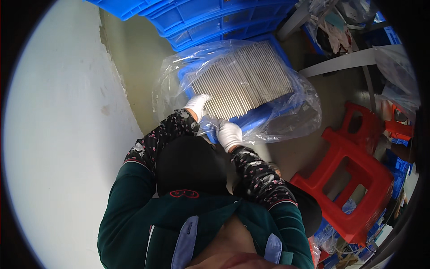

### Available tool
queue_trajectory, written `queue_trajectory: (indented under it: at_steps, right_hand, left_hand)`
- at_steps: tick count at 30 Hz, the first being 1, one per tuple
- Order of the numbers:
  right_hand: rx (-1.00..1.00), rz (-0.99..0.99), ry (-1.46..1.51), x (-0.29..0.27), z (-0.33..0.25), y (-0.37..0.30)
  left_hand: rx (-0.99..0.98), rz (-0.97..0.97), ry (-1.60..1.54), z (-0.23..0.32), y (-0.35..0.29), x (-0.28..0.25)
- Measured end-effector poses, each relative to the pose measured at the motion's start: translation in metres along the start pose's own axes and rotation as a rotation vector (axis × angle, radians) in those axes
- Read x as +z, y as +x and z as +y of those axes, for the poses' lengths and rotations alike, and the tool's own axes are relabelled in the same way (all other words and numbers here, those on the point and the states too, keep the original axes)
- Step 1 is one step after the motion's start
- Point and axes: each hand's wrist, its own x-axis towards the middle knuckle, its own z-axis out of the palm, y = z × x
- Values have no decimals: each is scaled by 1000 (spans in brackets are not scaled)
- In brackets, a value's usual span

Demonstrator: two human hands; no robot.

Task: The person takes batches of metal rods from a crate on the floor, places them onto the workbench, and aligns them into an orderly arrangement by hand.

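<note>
A wide row of thin, pale metallic rods (pixel 242 80) lies side by side in a blue plastic crate (pixel 280 47). A clear plastic bag (pixel 298 114) lines the crate and spills over its sides. My left hand (pixel 197 105), in a white glove, is at the left end of the row, its fingers drawn together against the outermost rods. Close to the near ends of the rods, my white-gloved right hand (pixel 230 134) is curled closed at the bag's near edge. What either hand grips is too small or hidden to make out.
Stacked blue crates (pixel 215 20) stand just beyond. A pale wall (pixel 67 112) runs along my left. To the right are a red plastic stool (pixel 349 179), a curved grey bar (pixel 338 62) and more plastic bags (pixel 396 71).
</note>
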Motion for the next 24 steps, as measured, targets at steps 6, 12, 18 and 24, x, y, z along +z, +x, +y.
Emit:
queue_trajectory:
  at_steps: [6,12,18,24]
  right_hand:
    - [-55,-338,87,-35,-15,2]
    - [-15,-244,457,-30,17,7]
    - [-263,-410,-34,-37,0,-8]
    - [-353,-396,-57,-36,6,-3]
  left_hand:
    - [-91,33,-70,5,5,1]
    - [-114,23,-161,-3,12,3]
    - [-122,68,-88,-14,35,-3]
    - [-233,126,125,-20,45,9]
